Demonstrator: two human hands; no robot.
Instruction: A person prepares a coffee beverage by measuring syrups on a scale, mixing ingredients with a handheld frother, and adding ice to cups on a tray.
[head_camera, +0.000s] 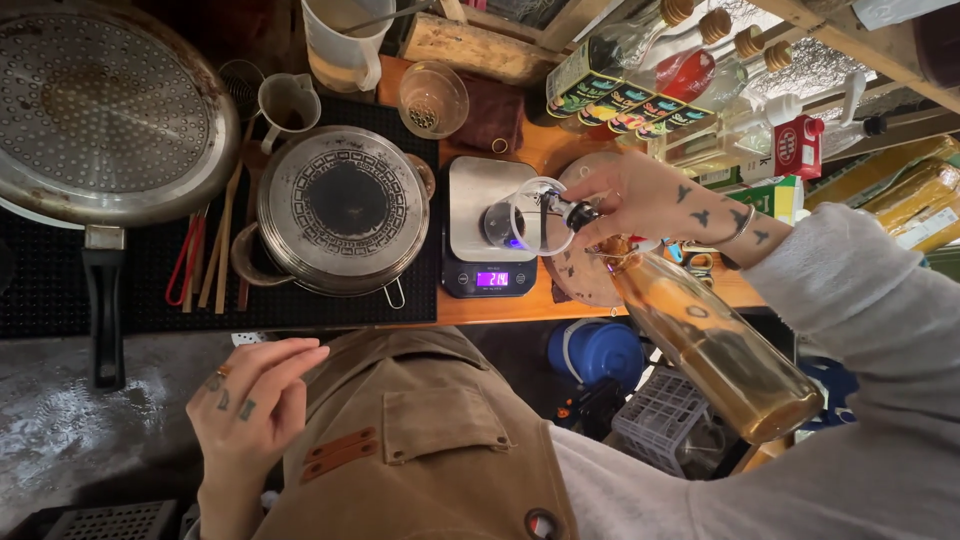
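Right hand (640, 200) is clamped around the neck of a clear glass bottle (715, 350) holding amber liquid, bottle tipped hard, base out at 4 o'clock, dark pour spout (578, 212) aimed at 9 o'clock into a clear glass cup (520, 222). Fingers fully wrapped on the neck. Cup sits on the steel plate of a small digital scale (488, 228), display lit purple; spout tip is at the cup rim, can't tell if it touches. Scale is on the orange wooden counter (520, 305), front edge of the counter just at 6 o'clock of the scale, so little room there. At 9 o'clock of the scale, nearly touching, a steel pot with patterned lid (340, 210) on a black mat (60, 290). At 12 o'clock: a small glass bowl (432, 98) and a row of labelled bottles (640, 90) lying across 1 to 2 o'clock, close over the right hand. Big perforated steel pan (105, 110) at far 10 o'clock, its handle running past the mat edge. Left hand (255, 395) is off the counter at 7 o'clock, fingers loosely spread, holding nothing, resting beside the tan apron (420, 440). Free room is below the counter edge only; a blue lidded container (595, 352) sits under the bottle.
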